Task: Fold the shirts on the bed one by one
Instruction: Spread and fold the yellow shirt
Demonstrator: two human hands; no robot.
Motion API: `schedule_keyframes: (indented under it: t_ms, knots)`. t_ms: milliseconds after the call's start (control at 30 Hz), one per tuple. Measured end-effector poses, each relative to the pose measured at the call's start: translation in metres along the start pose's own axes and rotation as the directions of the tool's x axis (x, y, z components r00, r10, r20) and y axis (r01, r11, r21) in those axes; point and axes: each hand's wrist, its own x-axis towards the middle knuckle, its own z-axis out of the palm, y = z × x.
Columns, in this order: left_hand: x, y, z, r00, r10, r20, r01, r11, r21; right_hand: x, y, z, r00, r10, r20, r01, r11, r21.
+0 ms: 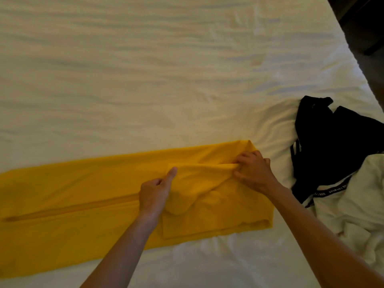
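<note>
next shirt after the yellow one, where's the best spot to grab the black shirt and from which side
Probably the black shirt's upper end, where two loose points of cloth stick up clear of everything. Come from the far side: its near edge is overlapped by the white garment, so pulling there would drag both. It lies right of the right hand, an easy reach.

A bedroom: a wide bed under a wrinkled white cotton sheet fills nearly the whole view, loose clothing lies on it, and a strip of dark floor shows past the bed's far right edge.
</note>
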Motion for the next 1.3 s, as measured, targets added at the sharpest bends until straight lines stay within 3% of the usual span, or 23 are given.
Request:
schedule_keyframes:
  t_ms: [67,167,200,400,500,600,667,733,767,800,867,933,1000,1067,1233,1300]
  knots:
    - [0.003,0.01,0.001,0.996,0.04,0.084,-0.039,0.999,-0.008,0.003,0.001,-0.001,1.0,0.01,0.023,-0.01,1.0,-0.009]
    - [0.0,0.015,0.003,0.933,0.333,0.134,-0.316,0.939,-0.131,0.006,0.004,0.0,0.998,0.028,0.048,-0.028,1.0,0.006]
    - [-0.002,0.015,0.003,0.919,0.375,0.119,-0.347,0.915,-0.204,0.007,0.004,0.0,0.997,0.039,0.061,-0.04,0.999,0.012]
    - [-0.008,-0.014,0.013,0.971,0.238,-0.013,-0.237,0.958,-0.163,0.012,0.003,-0.006,0.987,0.067,0.148,-0.079,0.994,0.075]
    - [-0.007,-0.017,0.012,0.955,0.264,-0.136,-0.283,0.947,-0.151,0.011,-0.001,-0.012,0.985,0.095,0.141,-0.114,0.985,0.13]
    - [-0.005,-0.017,0.011,0.915,0.327,-0.234,-0.359,0.927,-0.108,0.003,-0.014,-0.007,0.989,0.147,-0.009,-0.145,0.983,0.111]
    - [-0.006,-0.018,0.01,0.913,0.315,-0.259,-0.344,0.936,-0.075,-0.012,-0.03,0.008,0.945,0.163,-0.285,-0.18,0.983,-0.033]
    - [-0.009,-0.022,0.012,0.892,0.328,-0.311,-0.326,0.943,0.059,-0.033,-0.056,0.028,0.871,0.064,-0.486,-0.122,0.988,-0.09]
    - [-0.014,-0.024,0.015,0.852,0.405,-0.331,-0.36,0.913,0.191,-0.043,-0.071,0.04,0.868,-0.01,-0.496,-0.031,0.997,-0.076]
    - [-0.019,-0.026,0.019,0.809,0.498,-0.312,-0.405,0.857,0.32,-0.051,-0.084,0.054,0.887,-0.094,-0.453,0.067,0.995,-0.074]
    - [-0.025,-0.031,0.025,0.778,0.615,-0.127,-0.507,0.734,0.453,-0.064,-0.104,0.084,0.934,-0.204,-0.292,0.184,0.978,-0.094]
    - [-0.02,-0.043,0.027,0.769,0.633,0.092,-0.584,0.636,0.505,-0.071,-0.115,0.103,0.966,-0.176,-0.19,0.151,0.979,-0.136]
    - [-0.005,-0.059,0.016,0.753,0.624,0.208,-0.613,0.55,0.567,-0.071,-0.124,0.111,0.979,-0.09,-0.181,0.065,0.988,-0.137]
    - [0.015,-0.075,-0.006,0.742,0.619,0.259,-0.613,0.47,0.635,-0.071,-0.134,0.115,0.971,-0.065,-0.232,0.045,0.995,-0.092]
    - [0.067,-0.114,-0.1,0.742,0.602,0.295,-0.574,0.343,0.743,-0.077,-0.197,0.136,0.939,-0.249,-0.237,0.228,0.967,-0.111]
    - [0.086,-0.129,-0.154,0.777,0.565,0.276,-0.52,0.331,0.787,-0.085,-0.231,0.149,0.918,-0.31,-0.248,0.301,0.951,-0.074]
